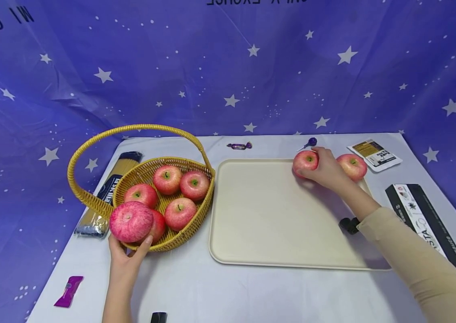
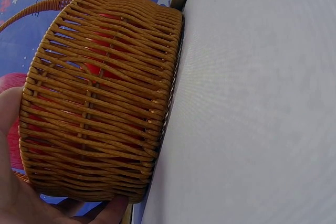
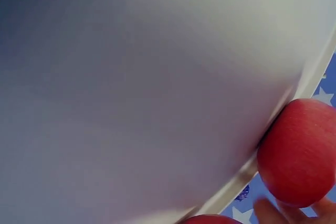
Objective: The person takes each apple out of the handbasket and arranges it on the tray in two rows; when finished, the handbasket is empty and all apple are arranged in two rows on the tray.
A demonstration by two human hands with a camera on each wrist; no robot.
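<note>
My left hand (image 1: pixel 124 258) grips a pink-red apple (image 1: pixel 131 221) from its near side, thumb and fingers low around it, over the near left rim of a wicker basket (image 1: pixel 195 229). Several apples lie in the basket, one (image 1: pixel 157 226) partly hidden behind the held apple. In the left wrist view the basket wall (image 2: pixel 100 103) fills the middle and the thumb (image 2: pixel 8 108) crosses the apple. Over the far right of the beige tray (image 1: pixel 268 215), my right hand (image 1: pixel 326 168) grips another apple (image 1: pixel 304 162). A further apple (image 1: pixel 352 167) sits just right of that hand, at the tray's corner.
The basket's tall handle (image 1: pixel 143 128) arches above it. A spaghetti pack (image 1: pixel 108 193) lies behind the basket. Wrapped candies (image 1: pixel 239 146) (image 1: pixel 69 291), a lollipop (image 1: pixel 310 142), a pouch (image 1: pixel 374 154) and a black pasta box (image 1: pixel 430 224) surround the tray on the white table.
</note>
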